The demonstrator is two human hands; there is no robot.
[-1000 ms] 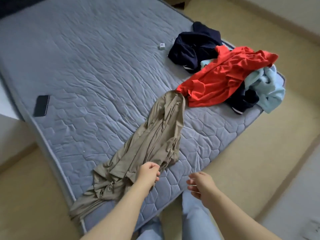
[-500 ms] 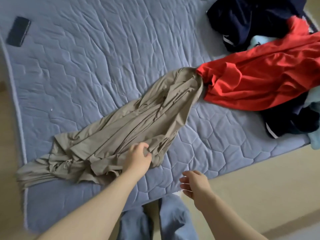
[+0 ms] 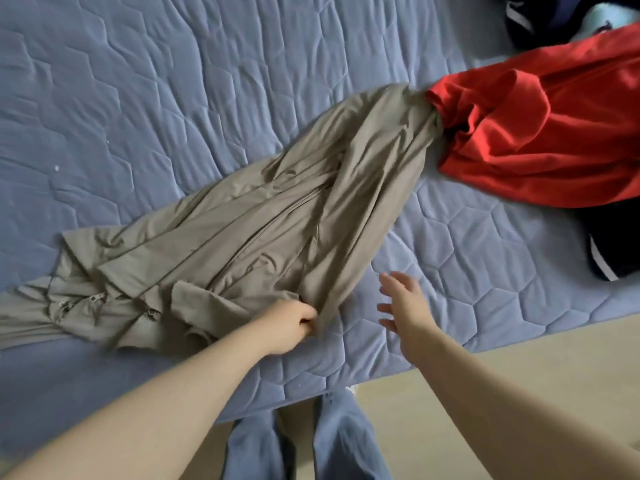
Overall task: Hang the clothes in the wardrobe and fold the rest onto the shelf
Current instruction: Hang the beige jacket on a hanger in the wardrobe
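A long khaki zip-up garment (image 3: 277, 209) lies stretched diagonally across the blue quilted mattress (image 3: 138, 81). Its far end touches a crumpled red garment (image 3: 540, 133) at the right. My left hand (image 3: 287, 322) grips the khaki fabric at its near edge, fingers curled into the cloth. My right hand (image 3: 403, 301) hovers just right of that edge with fingers spread, above the bare mattress and holding nothing. Dark navy clothing shows at the top right (image 3: 530, 19) and under the red garment at the right edge (image 3: 609, 251), with a bit of light blue cloth (image 3: 602, 12) between.
The mattress's near edge (image 3: 450, 355) runs diagonally with beige floor (image 3: 519, 375) beyond it. My legs in blue trousers (image 3: 332, 441) stand against that edge.
The view has closed in on the bed. My right hand has risen from beside the mattress edge to over the mattress with fingers spread. My left hand keeps its hold on the khaki garment.
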